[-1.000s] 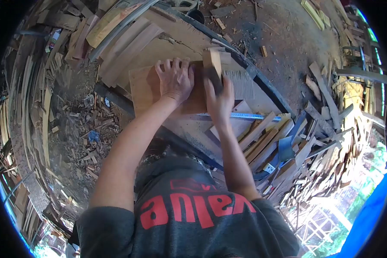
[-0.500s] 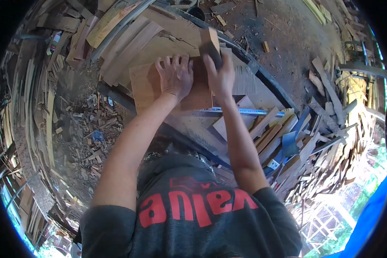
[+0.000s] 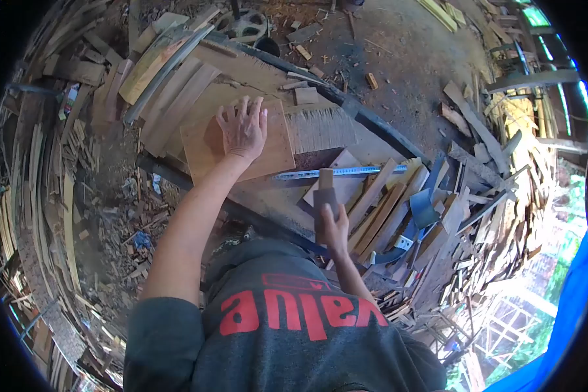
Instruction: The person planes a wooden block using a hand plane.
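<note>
Head view, first entry: what is largest?

"Tabletop [image 3: 261,196], slanting across the middle of the frame. On it, left of centre, lies a flat wooden board [image 3: 277,147]."

"Next size down?"

"Numbered measuring strip [image 3: 367,170], right of centre, one end near the board's lower right corner."

"Hands?"

"Left hand [image 3: 245,132]: open, fingers spread, palm down on the board. Wooden block [image 3: 323,201], partly dark-covered, upright in the frame just right of centre, apart from the board. Right hand [image 3: 334,227] grips its lower part. Contact beneath block: cannot tell."
</note>
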`<move>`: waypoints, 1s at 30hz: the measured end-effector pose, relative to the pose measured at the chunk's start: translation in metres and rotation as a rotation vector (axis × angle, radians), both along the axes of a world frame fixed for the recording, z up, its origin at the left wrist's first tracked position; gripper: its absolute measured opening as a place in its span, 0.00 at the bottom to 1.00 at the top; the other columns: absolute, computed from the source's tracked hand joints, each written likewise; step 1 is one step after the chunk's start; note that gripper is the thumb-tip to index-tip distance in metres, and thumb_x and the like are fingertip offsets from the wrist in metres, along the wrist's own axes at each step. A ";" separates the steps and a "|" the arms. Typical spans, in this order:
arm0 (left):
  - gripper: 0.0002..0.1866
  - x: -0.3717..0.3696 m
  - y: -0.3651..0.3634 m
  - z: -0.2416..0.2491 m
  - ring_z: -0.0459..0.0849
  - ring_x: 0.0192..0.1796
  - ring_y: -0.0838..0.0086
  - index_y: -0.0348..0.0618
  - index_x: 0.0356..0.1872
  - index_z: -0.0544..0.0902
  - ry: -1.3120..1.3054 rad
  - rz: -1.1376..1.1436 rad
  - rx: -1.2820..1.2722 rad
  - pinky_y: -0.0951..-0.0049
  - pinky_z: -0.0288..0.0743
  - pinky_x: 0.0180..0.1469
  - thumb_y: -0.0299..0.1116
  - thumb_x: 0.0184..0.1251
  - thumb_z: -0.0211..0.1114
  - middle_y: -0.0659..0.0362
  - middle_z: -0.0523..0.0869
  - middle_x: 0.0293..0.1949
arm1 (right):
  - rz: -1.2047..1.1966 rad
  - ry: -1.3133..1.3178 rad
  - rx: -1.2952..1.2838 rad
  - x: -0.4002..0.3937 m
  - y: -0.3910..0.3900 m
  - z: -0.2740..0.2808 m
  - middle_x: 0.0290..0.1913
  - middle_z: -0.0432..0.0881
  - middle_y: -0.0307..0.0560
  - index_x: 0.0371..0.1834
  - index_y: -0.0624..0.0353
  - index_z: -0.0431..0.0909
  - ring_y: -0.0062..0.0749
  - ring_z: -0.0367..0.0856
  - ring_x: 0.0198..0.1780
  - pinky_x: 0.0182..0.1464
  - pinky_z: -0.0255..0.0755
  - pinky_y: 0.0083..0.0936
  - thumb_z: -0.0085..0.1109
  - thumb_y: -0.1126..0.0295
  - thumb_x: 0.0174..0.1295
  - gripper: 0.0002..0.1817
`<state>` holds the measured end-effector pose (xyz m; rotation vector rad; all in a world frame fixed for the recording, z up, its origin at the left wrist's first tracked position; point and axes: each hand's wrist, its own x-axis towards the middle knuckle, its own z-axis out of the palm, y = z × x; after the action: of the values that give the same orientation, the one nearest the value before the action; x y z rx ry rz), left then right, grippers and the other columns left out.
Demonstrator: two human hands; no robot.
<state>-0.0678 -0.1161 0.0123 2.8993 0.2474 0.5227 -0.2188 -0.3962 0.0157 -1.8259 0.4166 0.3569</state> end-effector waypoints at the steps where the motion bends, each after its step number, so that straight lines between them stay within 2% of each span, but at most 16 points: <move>1: 0.21 -0.001 -0.001 0.000 0.72 0.65 0.55 0.54 0.64 0.77 0.008 -0.037 0.023 0.37 0.55 0.69 0.49 0.77 0.54 0.54 0.78 0.62 | -0.073 0.107 0.123 0.005 -0.005 0.001 0.46 0.83 0.48 0.66 0.65 0.73 0.29 0.80 0.46 0.49 0.75 0.27 0.59 0.50 0.73 0.30; 2: 0.26 0.000 -0.004 0.000 0.69 0.70 0.52 0.55 0.70 0.74 0.015 -0.076 0.047 0.35 0.52 0.71 0.51 0.75 0.55 0.52 0.74 0.69 | -0.115 0.123 0.221 0.009 -0.012 -0.005 0.45 0.82 0.46 0.65 0.65 0.74 0.26 0.79 0.43 0.47 0.74 0.25 0.58 0.49 0.74 0.30; 3: 0.26 -0.003 -0.012 0.002 0.69 0.70 0.52 0.55 0.70 0.74 0.004 -0.096 0.053 0.35 0.52 0.71 0.51 0.75 0.55 0.52 0.74 0.69 | -0.154 0.140 0.319 0.010 -0.018 -0.011 0.43 0.81 0.44 0.64 0.65 0.74 0.24 0.78 0.41 0.45 0.74 0.24 0.56 0.49 0.76 0.29; 5: 0.38 -0.019 -0.036 0.007 0.59 0.77 0.43 0.54 0.77 0.65 0.039 -0.099 0.016 0.34 0.48 0.73 0.60 0.72 0.56 0.46 0.65 0.76 | -0.189 0.146 0.351 0.012 -0.024 -0.010 0.42 0.81 0.43 0.61 0.64 0.75 0.24 0.78 0.40 0.43 0.74 0.24 0.54 0.48 0.76 0.28; 6: 0.44 -0.028 -0.047 0.012 0.52 0.80 0.38 0.48 0.80 0.58 0.122 -0.110 -0.036 0.32 0.43 0.75 0.62 0.70 0.56 0.42 0.58 0.79 | -0.208 0.162 0.376 0.010 -0.026 -0.011 0.40 0.80 0.43 0.59 0.64 0.75 0.24 0.77 0.38 0.41 0.74 0.24 0.52 0.47 0.77 0.28; 9: 0.44 -0.055 -0.074 0.008 0.50 0.81 0.40 0.42 0.80 0.56 0.121 -0.145 -0.060 0.32 0.41 0.76 0.57 0.70 0.57 0.41 0.55 0.80 | -0.193 0.206 0.425 0.004 -0.030 -0.015 0.41 0.80 0.44 0.56 0.62 0.76 0.26 0.79 0.36 0.40 0.75 0.25 0.52 0.45 0.77 0.27; 10: 0.45 -0.059 -0.080 0.007 0.49 0.81 0.41 0.39 0.80 0.56 0.160 -0.125 -0.041 0.32 0.41 0.76 0.53 0.68 0.59 0.41 0.54 0.80 | -0.199 0.204 0.437 0.001 -0.030 -0.015 0.41 0.80 0.44 0.56 0.62 0.76 0.26 0.79 0.36 0.40 0.75 0.25 0.52 0.45 0.77 0.27; 15: 0.44 -0.045 -0.100 0.009 0.48 0.82 0.42 0.41 0.79 0.57 0.232 0.024 0.049 0.32 0.43 0.75 0.44 0.63 0.63 0.42 0.53 0.81 | -0.235 0.304 0.580 -0.013 -0.020 -0.008 0.42 0.82 0.46 0.58 0.60 0.74 0.31 0.84 0.38 0.39 0.79 0.29 0.52 0.44 0.76 0.27; 18: 0.41 -0.026 -0.105 0.003 0.48 0.81 0.41 0.48 0.78 0.61 0.212 0.073 -0.004 0.31 0.42 0.75 0.36 0.62 0.66 0.43 0.52 0.81 | -0.244 0.372 0.688 -0.020 -0.025 -0.015 0.45 0.84 0.50 0.61 0.60 0.73 0.33 0.85 0.40 0.40 0.81 0.31 0.50 0.44 0.76 0.29; 21: 0.40 -0.020 -0.104 0.001 0.48 0.82 0.42 0.52 0.77 0.63 0.231 0.086 -0.057 0.30 0.43 0.75 0.36 0.62 0.66 0.45 0.53 0.81 | -0.212 0.399 0.827 -0.024 -0.037 -0.023 0.47 0.86 0.52 0.63 0.60 0.73 0.36 0.86 0.42 0.43 0.83 0.35 0.50 0.41 0.75 0.32; 23: 0.39 -0.017 -0.094 -0.003 0.50 0.81 0.45 0.53 0.77 0.63 0.185 0.108 -0.052 0.30 0.44 0.75 0.39 0.63 0.66 0.47 0.55 0.80 | -0.258 0.410 0.970 -0.024 -0.042 -0.016 0.45 0.86 0.54 0.62 0.60 0.73 0.39 0.87 0.40 0.41 0.83 0.36 0.48 0.39 0.75 0.33; 25: 0.37 -0.015 -0.074 0.004 0.54 0.80 0.47 0.50 0.76 0.65 0.060 0.027 -0.424 0.32 0.46 0.74 0.43 0.66 0.66 0.49 0.59 0.80 | -0.265 0.411 0.970 -0.023 -0.049 -0.016 0.44 0.86 0.55 0.62 0.59 0.72 0.40 0.87 0.39 0.40 0.83 0.36 0.47 0.38 0.75 0.33; 26: 0.40 -0.021 -0.062 0.013 0.60 0.77 0.50 0.50 0.76 0.64 0.112 0.036 -0.394 0.32 0.50 0.72 0.52 0.66 0.66 0.51 0.63 0.77 | -0.286 0.415 0.983 -0.022 -0.053 -0.018 0.43 0.85 0.56 0.62 0.59 0.72 0.41 0.87 0.38 0.40 0.83 0.37 0.47 0.38 0.75 0.33; 27: 0.40 -0.028 -0.049 0.015 0.60 0.77 0.50 0.50 0.76 0.64 0.098 0.047 -0.400 0.32 0.50 0.72 0.52 0.66 0.66 0.51 0.63 0.77 | -0.269 0.410 0.977 -0.021 -0.057 -0.022 0.43 0.85 0.56 0.62 0.59 0.72 0.41 0.87 0.38 0.40 0.83 0.37 0.47 0.38 0.75 0.33; 29: 0.41 -0.046 -0.017 0.017 0.63 0.75 0.51 0.50 0.76 0.64 0.114 0.243 -0.207 0.35 0.54 0.72 0.56 0.67 0.65 0.50 0.66 0.76 | -0.222 0.394 1.015 -0.019 -0.064 -0.029 0.42 0.85 0.56 0.61 0.58 0.72 0.43 0.87 0.38 0.38 0.83 0.37 0.47 0.37 0.74 0.33; 30: 0.40 -0.058 0.000 0.016 0.64 0.75 0.51 0.50 0.77 0.63 0.100 0.318 -0.161 0.37 0.56 0.72 0.56 0.69 0.63 0.50 0.66 0.75 | -0.158 0.383 1.023 -0.017 -0.067 -0.026 0.43 0.86 0.54 0.59 0.62 0.73 0.40 0.87 0.39 0.41 0.83 0.36 0.46 0.37 0.75 0.35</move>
<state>-0.1255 -0.1162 0.0288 2.7432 0.7373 0.3839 -0.2357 -0.4636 -0.0101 -0.7211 0.5080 0.6635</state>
